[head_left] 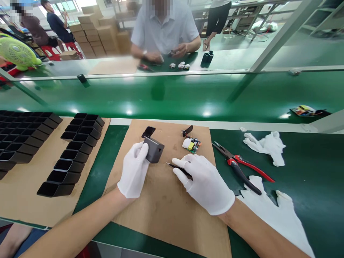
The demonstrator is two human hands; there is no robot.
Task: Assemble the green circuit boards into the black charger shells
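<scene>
My left hand (pixel 133 170), in a white glove, is closed round a dark grey adapter housing (pixel 153 149) held just above a brown cardboard sheet (pixel 163 204). My right hand (pixel 205 183), also gloved, pinches black tweezers (pixel 177 168) whose tip points left toward the housing. A small black cover piece (pixel 148 132) lies on the cardboard just behind the housing. A small circuit board (pixel 191 144) with a yellow part and a white part lies further right, with a black plug piece (pixel 187 130) behind it.
Rows of empty black housings (pixel 70 157) lie on cardboard at the left. Red-handled pliers (pixel 242 167) and spare white gloves (pixel 266 145) lie on the green mat at the right. A green conveyor belt (pixel 172 96) runs behind. A person in a white shirt (pixel 163 32) works opposite.
</scene>
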